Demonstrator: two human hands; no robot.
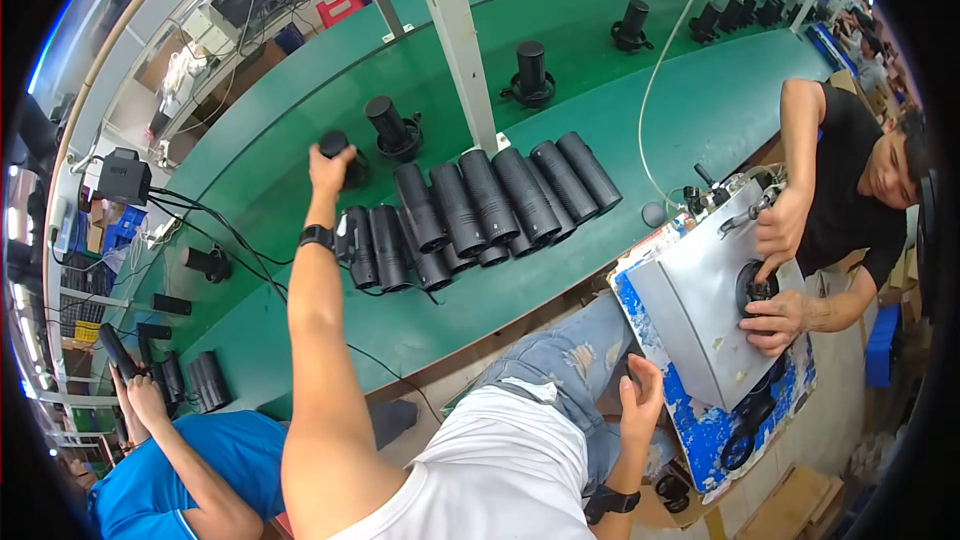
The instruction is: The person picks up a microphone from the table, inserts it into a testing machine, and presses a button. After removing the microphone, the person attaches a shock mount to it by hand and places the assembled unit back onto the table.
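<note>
Left of the white metal post (pixel 455 40), the left hand (pixel 330 168) was wrapped around a black upright cylindrical unit (pixel 333 143) over the dark green strip (pixel 580 65) of the tabletop (pixel 510 292). Gripping that unit appeared to be the step in hand; the next move seemed to call for a steady hold and clearance from neighbours. Right of the post and nearer the body, the right hand (pixel 640 408) was loosely curled; I could not tell whether it held anything.

1 round-based black unit (pixel 386 122) stood between the held unit and the post. Ribbed black plastic-looking cylinders (pixel 487 200), stacked in front of the post, crowded the near side. Far right of it, a co-worker in black (pixel 855 205) reached onto a silver metal box (pixel 690 310).
</note>
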